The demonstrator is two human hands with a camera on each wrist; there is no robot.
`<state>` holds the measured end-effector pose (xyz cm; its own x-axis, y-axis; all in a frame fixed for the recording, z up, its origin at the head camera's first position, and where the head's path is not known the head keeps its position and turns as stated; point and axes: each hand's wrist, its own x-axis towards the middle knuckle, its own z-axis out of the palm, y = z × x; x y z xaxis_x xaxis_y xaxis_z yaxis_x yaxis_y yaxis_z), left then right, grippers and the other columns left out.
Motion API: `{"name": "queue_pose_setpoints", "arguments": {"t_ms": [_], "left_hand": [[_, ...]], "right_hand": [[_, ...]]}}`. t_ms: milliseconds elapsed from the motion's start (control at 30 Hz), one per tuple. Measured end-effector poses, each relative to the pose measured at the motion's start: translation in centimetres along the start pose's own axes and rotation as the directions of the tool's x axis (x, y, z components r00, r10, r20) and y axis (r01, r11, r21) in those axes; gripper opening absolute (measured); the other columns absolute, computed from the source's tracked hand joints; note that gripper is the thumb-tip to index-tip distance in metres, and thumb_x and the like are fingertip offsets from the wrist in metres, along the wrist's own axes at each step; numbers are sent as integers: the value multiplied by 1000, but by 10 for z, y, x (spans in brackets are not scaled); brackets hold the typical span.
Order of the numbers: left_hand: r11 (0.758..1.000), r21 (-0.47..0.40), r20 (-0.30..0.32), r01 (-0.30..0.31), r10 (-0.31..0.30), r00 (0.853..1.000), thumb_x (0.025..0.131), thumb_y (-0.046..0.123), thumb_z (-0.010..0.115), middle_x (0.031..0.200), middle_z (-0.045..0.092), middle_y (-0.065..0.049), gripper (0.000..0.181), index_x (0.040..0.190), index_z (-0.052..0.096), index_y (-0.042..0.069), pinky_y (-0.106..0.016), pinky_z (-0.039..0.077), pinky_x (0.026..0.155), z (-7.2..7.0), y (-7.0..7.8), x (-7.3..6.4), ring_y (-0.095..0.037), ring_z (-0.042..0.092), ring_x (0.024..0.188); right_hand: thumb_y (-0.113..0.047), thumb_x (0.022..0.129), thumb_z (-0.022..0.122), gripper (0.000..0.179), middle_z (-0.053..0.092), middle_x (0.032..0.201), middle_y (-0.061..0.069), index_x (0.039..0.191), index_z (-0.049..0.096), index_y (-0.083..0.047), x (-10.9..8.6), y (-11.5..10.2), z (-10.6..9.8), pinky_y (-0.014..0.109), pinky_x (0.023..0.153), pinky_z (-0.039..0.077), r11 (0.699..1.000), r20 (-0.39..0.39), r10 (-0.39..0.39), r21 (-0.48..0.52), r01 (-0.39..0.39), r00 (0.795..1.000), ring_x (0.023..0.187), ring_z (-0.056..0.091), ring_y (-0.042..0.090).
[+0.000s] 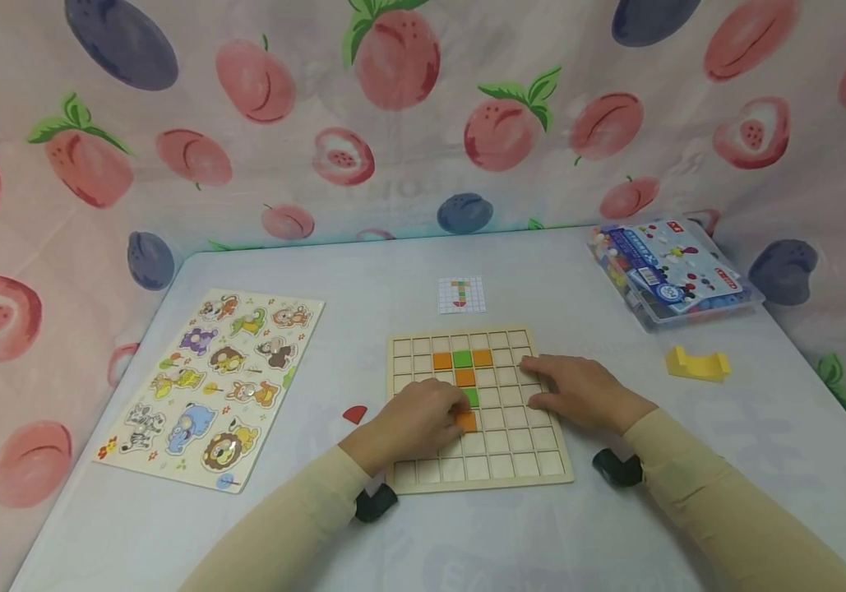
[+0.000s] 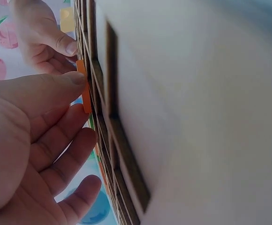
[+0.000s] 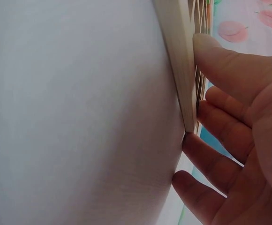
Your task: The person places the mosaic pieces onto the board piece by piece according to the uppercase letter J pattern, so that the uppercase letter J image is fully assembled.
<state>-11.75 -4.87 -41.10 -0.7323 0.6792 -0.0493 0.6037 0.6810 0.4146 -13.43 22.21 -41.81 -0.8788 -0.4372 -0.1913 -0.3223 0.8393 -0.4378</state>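
Note:
A wooden grid board [image 1: 482,487] lies on the table before me. My left hand [image 1: 418,415] is over its lower left part, with thumb and fingertips pinching an orange square tile [image 2: 86,96] at a grid cell. Above that tile a green tile [image 1: 472,398] and another orange tile [image 1: 464,377] continue the column. Two orange tiles flank a green tile [image 1: 462,359] in the row at its top. My right hand [image 1: 578,390] rests at the board's right edge, fingers loosely spread and touching the rim. Left of the board lies a red fan-shaped piece [image 1: 354,413].
Behind the board lies a small card [image 1: 461,294] printed with a coloured grid pattern. An animal puzzle board [image 1: 201,378] is at the left. To the right are a clear plastic case [image 1: 674,267] of colourful pieces and a yellow block [image 1: 698,364]. Fruit-patterned cloth hangs behind the table.

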Motion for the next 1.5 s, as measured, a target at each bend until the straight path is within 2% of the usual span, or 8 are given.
{"name": "queue_pose_setpoints", "arguments": {"t_ms": [600,1067,1500], "left_hand": [[1000,-6,-13,7,-7,1000,90,14,72,97,69,2,17,106,73,9,-29,51,86,1,-1,0,-15,62,92],[1000,3,-52,-19,19,998,88,13,73,94,70,2,15,103,73,9,-28,51,81,2,-2,-1,-14,60,88],[1000,8,-23,0,1,1000,89,16,75,98,70,2,20,107,73,9,-27,51,84,3,-1,1,-14,60,91]], "right_hand": [[-25,94,71,59,50,146,19,145,51,-3,1,-1,0,56,109,34,1000,11,15,9,-15,1000,136,43,41],[-26,94,72,59,50,146,18,145,52,-4,0,-1,0,56,109,35,1000,3,13,13,-13,1000,136,43,40],[-26,94,72,59,51,146,18,145,52,-4,0,-2,-1,56,109,35,1000,4,21,16,-21,1000,136,43,40]]}}
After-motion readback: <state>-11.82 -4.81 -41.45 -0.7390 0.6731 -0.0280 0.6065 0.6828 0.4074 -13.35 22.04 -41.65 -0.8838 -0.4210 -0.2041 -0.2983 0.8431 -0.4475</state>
